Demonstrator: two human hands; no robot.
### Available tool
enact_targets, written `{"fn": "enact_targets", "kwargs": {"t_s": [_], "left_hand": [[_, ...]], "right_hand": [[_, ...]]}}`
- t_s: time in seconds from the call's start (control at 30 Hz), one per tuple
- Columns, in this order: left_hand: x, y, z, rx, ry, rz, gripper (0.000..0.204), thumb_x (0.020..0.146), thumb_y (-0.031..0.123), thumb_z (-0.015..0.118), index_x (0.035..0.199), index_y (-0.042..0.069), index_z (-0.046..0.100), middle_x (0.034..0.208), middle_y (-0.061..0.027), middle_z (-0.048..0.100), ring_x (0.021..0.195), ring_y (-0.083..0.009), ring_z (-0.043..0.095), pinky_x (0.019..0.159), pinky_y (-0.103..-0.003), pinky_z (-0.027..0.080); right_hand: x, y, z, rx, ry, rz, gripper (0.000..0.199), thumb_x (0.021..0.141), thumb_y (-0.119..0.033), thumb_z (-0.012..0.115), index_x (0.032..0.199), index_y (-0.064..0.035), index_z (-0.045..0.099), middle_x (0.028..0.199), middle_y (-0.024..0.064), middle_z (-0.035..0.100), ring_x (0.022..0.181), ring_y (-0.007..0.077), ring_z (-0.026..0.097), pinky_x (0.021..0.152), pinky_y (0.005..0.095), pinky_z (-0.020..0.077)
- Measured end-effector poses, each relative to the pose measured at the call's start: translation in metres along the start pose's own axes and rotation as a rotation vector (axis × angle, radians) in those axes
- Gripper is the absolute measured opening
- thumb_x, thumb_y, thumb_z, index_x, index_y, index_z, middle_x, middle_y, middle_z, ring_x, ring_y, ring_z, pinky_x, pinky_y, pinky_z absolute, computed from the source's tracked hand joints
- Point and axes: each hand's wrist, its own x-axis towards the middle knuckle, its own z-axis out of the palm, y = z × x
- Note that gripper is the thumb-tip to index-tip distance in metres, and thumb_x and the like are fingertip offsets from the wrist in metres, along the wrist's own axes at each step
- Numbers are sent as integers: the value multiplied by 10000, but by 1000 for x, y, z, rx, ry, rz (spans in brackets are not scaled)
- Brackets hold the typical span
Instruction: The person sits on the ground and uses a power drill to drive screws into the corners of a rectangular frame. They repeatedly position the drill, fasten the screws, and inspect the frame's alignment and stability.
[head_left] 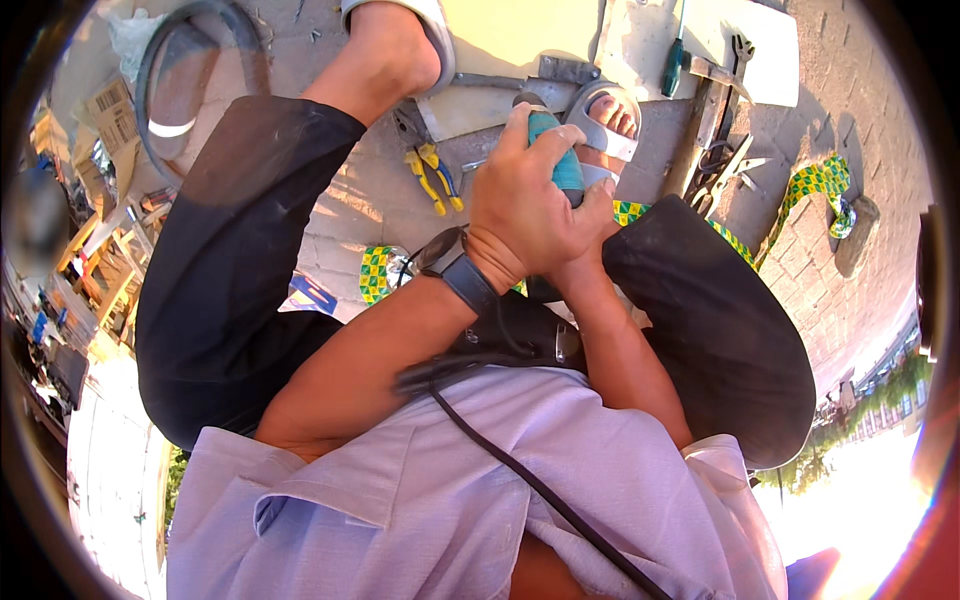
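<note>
Left grip (525,200) wrapped round a teal tool (567,172), just left of the right grey sandal (618,143); right grip (592,245), below that sandal, mostly hidden, its hold indeterminable. Yellow-and-blue pliers (428,165) lie left of the sandal, a hammer (698,130) right.

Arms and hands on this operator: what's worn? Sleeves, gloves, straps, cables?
Pale lavender fabric sleeves, plain, ending above the bare forearms. Left hand: no glove, dark wristwatch with a smooth blue-grey strap at the wrist. Right hand: largely hidden behind the left, no glove visible. Thin black cable runs over the shirt front.
</note>
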Motion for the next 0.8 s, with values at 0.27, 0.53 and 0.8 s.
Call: {"fn": "enact_targets", "kwargs": {"t_s": [0.27, 0.53, 0.8], "left_hand": [[-2, 2, 2, -3, -6, -15, 457, 737, 255, 799, 1112, 18, 688, 1155, -350, 612, 993, -498, 659, 864, -461, 559], [0, 3, 6, 23, 12, 18, 451, 738, 254, 802, 1101, 13, 683, 1133, -332, 627, 965, -482, 667, 834, -452, 567], [2, -3, 3, 21, 23, 61, 437, 750, 259, 798, 1087, 6, 682, 1076, -274, 627, 897, -447, 671, 784, -440, 567]], "right_hand": [[2, 2, 1, -13, -9, -6, 387, 862, -209, 757, 1167, -9, 630, 1029, 123, 711, 940, 240, 702, 792, 373, 550], [1, 3, 1, -29, -8, -23, 374, 859, -210, 763, 1155, -19, 640, 1036, 124, 713, 952, 248, 705, 798, 380, 551], [1, 2, 4, -36, -11, -31, 360, 855, -211, 769, 1143, -30, 650, 1042, 124, 715, 963, 255, 708, 803, 387, 551]]}}
